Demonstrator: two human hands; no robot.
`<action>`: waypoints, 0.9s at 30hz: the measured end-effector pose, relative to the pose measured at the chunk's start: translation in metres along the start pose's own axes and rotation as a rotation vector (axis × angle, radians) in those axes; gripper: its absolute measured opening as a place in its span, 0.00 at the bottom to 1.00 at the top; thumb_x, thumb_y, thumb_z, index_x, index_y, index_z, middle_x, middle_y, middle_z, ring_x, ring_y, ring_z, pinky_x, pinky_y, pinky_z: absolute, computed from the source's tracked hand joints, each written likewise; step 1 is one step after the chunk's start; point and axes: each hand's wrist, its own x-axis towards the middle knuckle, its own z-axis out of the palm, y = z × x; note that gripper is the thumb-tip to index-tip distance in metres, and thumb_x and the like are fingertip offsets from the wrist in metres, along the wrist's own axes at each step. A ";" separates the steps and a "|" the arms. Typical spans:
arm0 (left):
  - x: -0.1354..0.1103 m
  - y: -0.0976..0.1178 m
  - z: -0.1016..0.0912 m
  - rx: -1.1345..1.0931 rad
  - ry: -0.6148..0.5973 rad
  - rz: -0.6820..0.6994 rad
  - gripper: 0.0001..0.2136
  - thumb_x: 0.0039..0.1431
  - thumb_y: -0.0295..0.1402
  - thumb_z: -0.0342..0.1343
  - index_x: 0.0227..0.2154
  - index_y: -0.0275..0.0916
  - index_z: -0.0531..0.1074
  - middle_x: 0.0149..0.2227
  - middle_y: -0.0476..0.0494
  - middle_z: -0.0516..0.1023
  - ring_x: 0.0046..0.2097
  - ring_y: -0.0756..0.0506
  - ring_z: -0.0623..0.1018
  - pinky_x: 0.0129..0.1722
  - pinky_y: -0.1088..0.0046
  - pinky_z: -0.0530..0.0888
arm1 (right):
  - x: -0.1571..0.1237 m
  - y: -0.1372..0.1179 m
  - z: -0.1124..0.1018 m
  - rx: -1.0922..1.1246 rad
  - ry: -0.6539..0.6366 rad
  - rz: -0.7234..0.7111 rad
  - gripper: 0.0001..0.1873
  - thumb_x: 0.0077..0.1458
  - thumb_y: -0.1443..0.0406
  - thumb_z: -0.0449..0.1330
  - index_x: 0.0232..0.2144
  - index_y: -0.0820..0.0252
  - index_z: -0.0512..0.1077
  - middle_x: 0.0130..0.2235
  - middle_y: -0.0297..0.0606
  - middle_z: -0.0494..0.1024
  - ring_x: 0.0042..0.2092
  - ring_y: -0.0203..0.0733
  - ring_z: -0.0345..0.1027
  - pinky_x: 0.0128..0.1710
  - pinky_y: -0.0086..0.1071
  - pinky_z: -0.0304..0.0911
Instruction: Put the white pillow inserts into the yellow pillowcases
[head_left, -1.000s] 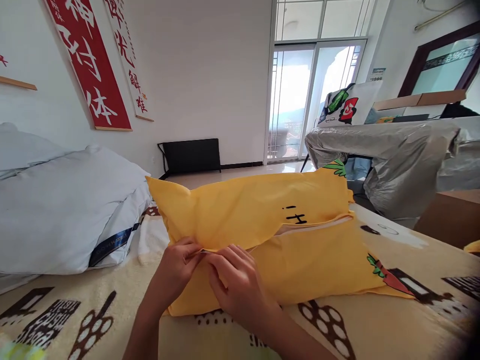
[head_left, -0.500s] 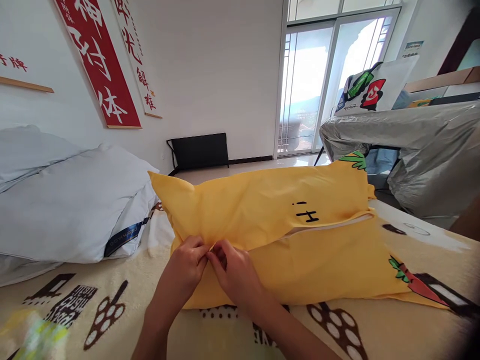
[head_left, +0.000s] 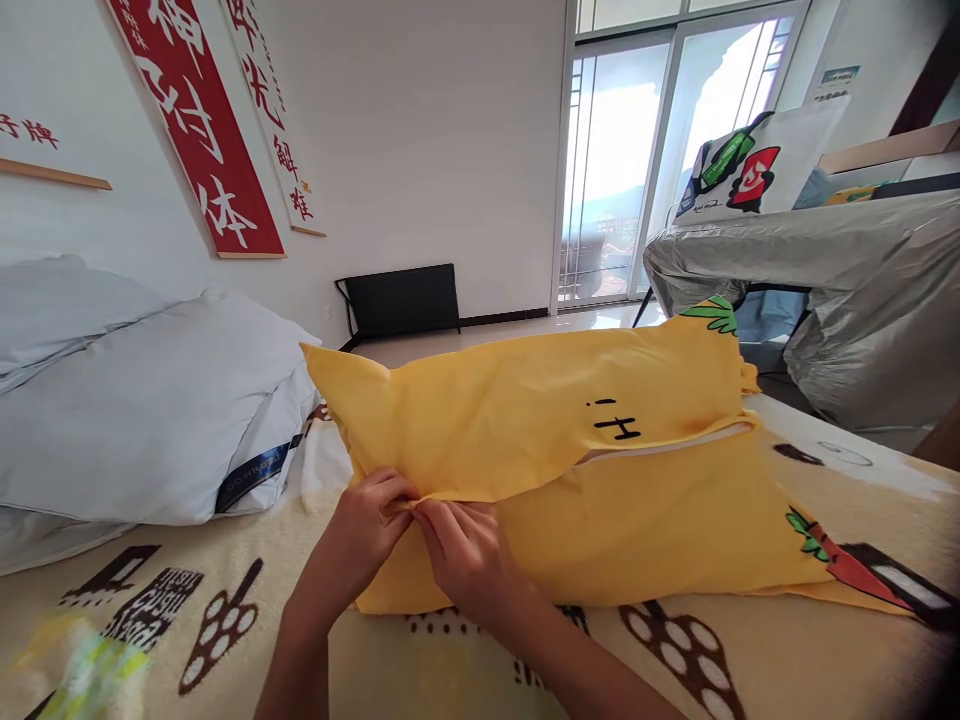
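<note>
A yellow pillowcase (head_left: 480, 410) with "Hi" lettering and a printed carrot lies across the bed in front of me, its upper part plumped out. A long opening (head_left: 664, 447) runs along its middle, gaping on the right with a pale edge inside. My left hand (head_left: 375, 515) pinches the cloth at the left end of this opening. Right beside it, my right hand (head_left: 465, 550) has its fingers closed on the same edge. The fingertips nearly meet, and they hide whatever small part of the seam lies between them.
White pillows (head_left: 150, 410) are piled at the left on a patterned beige blanket (head_left: 285, 580). A black folded frame (head_left: 401, 302) leans on the far wall. At right, a table under a silver cover (head_left: 862, 270) holds a printed bag (head_left: 757, 165) and boxes.
My right hand has turned slightly, its fingers curling lower over the opening's edge. My left hand still pinches nearly the same spot. The view has shifted a little.
</note>
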 end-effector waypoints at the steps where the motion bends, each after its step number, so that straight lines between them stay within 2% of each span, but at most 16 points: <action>1: 0.000 -0.001 -0.001 -0.012 -0.006 -0.005 0.03 0.56 0.29 0.53 0.29 0.40 0.72 0.33 0.50 0.73 0.38 0.49 0.73 0.39 0.74 0.68 | 0.000 -0.001 0.000 0.004 0.012 0.034 0.10 0.61 0.73 0.48 0.30 0.60 0.66 0.24 0.33 0.73 0.25 0.33 0.65 0.27 0.29 0.54; 4: 0.001 -0.004 -0.003 -0.044 -0.024 -0.002 0.04 0.56 0.31 0.54 0.28 0.40 0.71 0.32 0.50 0.73 0.37 0.49 0.73 0.38 0.74 0.68 | 0.001 -0.002 0.002 0.007 0.028 0.130 0.11 0.62 0.70 0.49 0.28 0.60 0.65 0.23 0.32 0.71 0.23 0.33 0.64 0.25 0.28 0.52; 13: 0.001 -0.004 -0.005 -0.061 -0.004 0.014 0.09 0.59 0.39 0.53 0.27 0.40 0.69 0.30 0.50 0.72 0.34 0.49 0.71 0.34 0.75 0.66 | 0.008 0.005 -0.006 -0.014 -0.030 0.210 0.12 0.62 0.69 0.48 0.26 0.60 0.63 0.23 0.33 0.70 0.24 0.33 0.61 0.25 0.28 0.50; 18: 0.002 -0.004 -0.003 -0.049 -0.025 0.058 0.11 0.59 0.41 0.52 0.28 0.40 0.66 0.31 0.50 0.69 0.35 0.49 0.69 0.35 0.74 0.65 | 0.012 0.007 -0.014 -0.042 -0.047 0.117 0.12 0.61 0.71 0.48 0.26 0.60 0.64 0.23 0.33 0.69 0.27 0.36 0.58 0.27 0.29 0.50; 23: 0.002 -0.008 -0.003 -0.128 -0.049 0.091 0.12 0.63 0.40 0.47 0.29 0.39 0.65 0.30 0.49 0.68 0.33 0.50 0.68 0.33 0.75 0.65 | 0.015 0.008 -0.015 -0.008 -0.046 0.066 0.13 0.61 0.71 0.48 0.26 0.59 0.67 0.24 0.35 0.69 0.29 0.37 0.56 0.30 0.29 0.54; 27: 0.005 -0.008 0.000 -0.121 0.034 0.070 0.11 0.62 0.37 0.46 0.27 0.38 0.64 0.28 0.49 0.67 0.31 0.50 0.68 0.32 0.75 0.65 | 0.015 0.005 -0.014 -0.004 -0.056 0.043 0.11 0.61 0.71 0.49 0.31 0.59 0.70 0.28 0.36 0.73 0.32 0.38 0.59 0.33 0.31 0.56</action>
